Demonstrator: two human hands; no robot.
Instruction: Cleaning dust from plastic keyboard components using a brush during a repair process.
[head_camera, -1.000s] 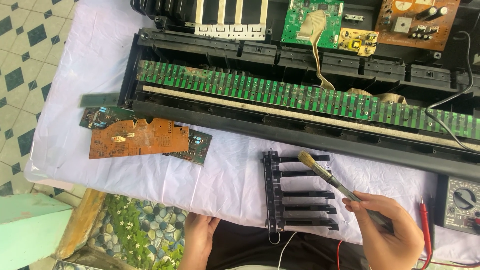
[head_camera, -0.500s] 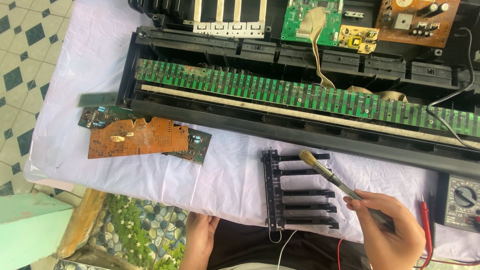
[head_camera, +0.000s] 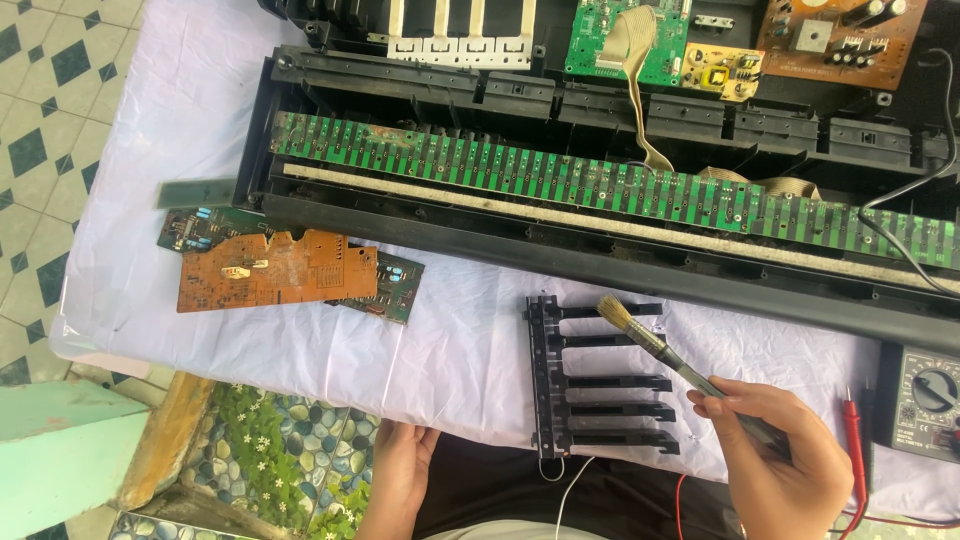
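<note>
Still the same: right hand (head_camera: 780, 460), brush (head_camera: 660, 345) over black key set (head_camera: 600, 385)

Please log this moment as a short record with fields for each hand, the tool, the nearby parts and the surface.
right hand: right hand grips a paintbrush, bristles over the black key strip
left hand: left hand empty, at the table's near edge
opened keyboard: opened keyboard with a long green contact board
loose boards: orange circuit board lying on green ones
meter: multimeter, red probe
surface: white cloth
</note>
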